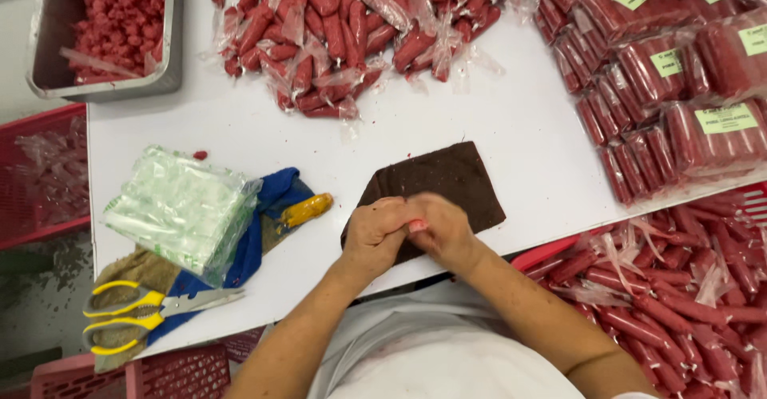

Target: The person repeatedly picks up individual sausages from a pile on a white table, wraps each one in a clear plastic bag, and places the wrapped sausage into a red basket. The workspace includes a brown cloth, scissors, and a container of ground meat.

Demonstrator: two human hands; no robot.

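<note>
Both forearms are bare from the elbows down to the left hand (374, 235) and the right hand (444, 231), with no sleeves, gloves, watch or rings showing on them. At the bottom of the view the person wears a plain white garment (435, 355) over the torso, smooth and unmarked, with soft folds across the front. A narrow edge of the same white cloth shows beside the right upper arm.
</note>
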